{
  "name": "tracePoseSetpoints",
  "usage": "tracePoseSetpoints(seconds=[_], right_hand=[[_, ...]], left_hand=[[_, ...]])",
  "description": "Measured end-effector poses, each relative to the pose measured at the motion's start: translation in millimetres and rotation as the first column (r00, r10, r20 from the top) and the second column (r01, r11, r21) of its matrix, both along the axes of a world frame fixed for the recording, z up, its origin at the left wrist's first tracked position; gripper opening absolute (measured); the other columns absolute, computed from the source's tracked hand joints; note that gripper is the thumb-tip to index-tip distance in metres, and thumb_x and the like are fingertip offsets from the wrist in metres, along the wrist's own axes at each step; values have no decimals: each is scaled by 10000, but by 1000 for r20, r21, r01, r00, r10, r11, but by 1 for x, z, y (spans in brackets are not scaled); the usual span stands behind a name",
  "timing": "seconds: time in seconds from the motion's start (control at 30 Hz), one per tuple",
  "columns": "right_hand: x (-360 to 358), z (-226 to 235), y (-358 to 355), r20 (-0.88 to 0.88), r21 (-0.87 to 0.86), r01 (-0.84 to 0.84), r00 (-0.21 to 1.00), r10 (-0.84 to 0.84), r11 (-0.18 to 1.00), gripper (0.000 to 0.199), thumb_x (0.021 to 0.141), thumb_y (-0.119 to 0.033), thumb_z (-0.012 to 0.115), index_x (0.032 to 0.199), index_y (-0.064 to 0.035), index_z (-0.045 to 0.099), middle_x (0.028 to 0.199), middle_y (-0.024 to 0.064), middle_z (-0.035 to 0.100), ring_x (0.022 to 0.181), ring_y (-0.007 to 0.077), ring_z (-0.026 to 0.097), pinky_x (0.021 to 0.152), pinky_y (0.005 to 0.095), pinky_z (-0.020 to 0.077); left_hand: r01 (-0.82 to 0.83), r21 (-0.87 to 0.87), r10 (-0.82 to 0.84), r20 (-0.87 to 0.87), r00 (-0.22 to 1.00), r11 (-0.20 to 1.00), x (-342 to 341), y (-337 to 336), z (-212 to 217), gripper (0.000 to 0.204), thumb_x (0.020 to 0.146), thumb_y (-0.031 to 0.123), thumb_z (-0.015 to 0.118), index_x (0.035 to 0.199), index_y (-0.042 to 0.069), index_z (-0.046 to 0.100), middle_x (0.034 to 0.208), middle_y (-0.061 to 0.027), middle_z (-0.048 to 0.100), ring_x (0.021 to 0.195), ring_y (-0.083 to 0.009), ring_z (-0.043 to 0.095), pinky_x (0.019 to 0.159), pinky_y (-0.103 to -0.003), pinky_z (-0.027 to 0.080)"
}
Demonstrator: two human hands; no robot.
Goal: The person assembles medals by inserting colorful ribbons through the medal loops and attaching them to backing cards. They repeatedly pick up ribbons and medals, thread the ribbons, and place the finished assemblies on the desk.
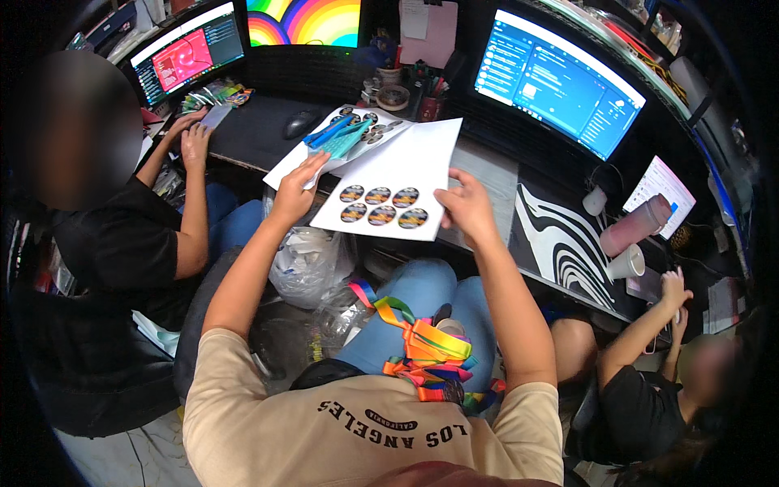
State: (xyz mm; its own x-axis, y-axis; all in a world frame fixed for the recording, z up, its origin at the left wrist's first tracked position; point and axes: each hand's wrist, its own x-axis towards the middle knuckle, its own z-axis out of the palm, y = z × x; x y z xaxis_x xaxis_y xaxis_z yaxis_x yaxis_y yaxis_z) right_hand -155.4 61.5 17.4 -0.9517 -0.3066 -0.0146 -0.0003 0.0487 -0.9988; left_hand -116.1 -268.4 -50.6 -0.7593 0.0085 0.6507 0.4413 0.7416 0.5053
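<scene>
My right hand (466, 203) pinches the right edge of a white sheet (398, 174) printed with several dark round designs in two rows. My left hand (300, 188) is closed at the near edge of a second printed sheet (284, 170), which lies behind and left of the first. On that second sheet are long blue and teal things (341, 136) whose kind I cannot make out, just beyond my left fingertips. Across my lap lies a bundle of rainbow-coloured ribbons (434, 345), with dark round pieces among them.
A black mouse (301, 124) and keyboard (304, 75) are on the desk. At right are a lit monitor (560, 81), a pink tumbler (633, 227) and a white cup (626, 262). A plastic bag (311, 264) hangs below. People sit at both sides, a co-worker's hands (195, 138) at left.
</scene>
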Motion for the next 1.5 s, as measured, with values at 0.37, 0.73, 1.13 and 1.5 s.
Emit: tracePoseSetpoints(seconds=[0.37, 0.73, 1.13, 1.5], right_hand=[[25, -47, 200, 20, 164, 318, 945, -326, 934, 529, 834, -55, 689, 1289, 77, 454, 605, 49, 600, 404, 86, 474, 350, 219, 326], [131, -110, 149, -446, 116, 542, 777, -443, 833, 182, 899, -121, 672, 1044, -11, 672, 751, -3, 593, 651, 55, 503, 575, 205, 405], [191, -125, 140, -280, 439, 163, 959, -38, 884, 201, 870, -168, 644, 1019, -39, 683, 1075, 160, 638, 1008, 336, 600, 899, 407, 464], [137, -134, 96, -450, 665, 143, 860, 240, 733, 156, 771, -88, 697, 924, -57, 683, 1060, 110, 623, 1029, 326, 569, 878, 406, 463]], left_hand=[[-14, -548, 243, 348, 905, 836, 48, 56, 36, 867, 630, -5, 634, 1446, 203, 424, 1574, -108, 259, 1466, -390, 149, 1158, -598, 95], [470, -61, -351, 582, 733, 880, 137, 169, -11, 553, 838, 173, 664, 1366, 137, 502, 1469, -165, 389, 1388, -402, 313, 1127, -506, 259], [686, -54, -513, 622, 591, 726, 162, 205, -30, 314, 747, 63, 706, 1052, 101, 646, 1303, -81, 560, 1308, -315, 455, 1115, -576, 256], [817, 273, -686, 701, 193, 508, 187, 202, 1, 291, 783, -5, 594, 1056, 76, 655, 1128, -95, 668, 1174, -315, 577, 1086, -550, 322]])
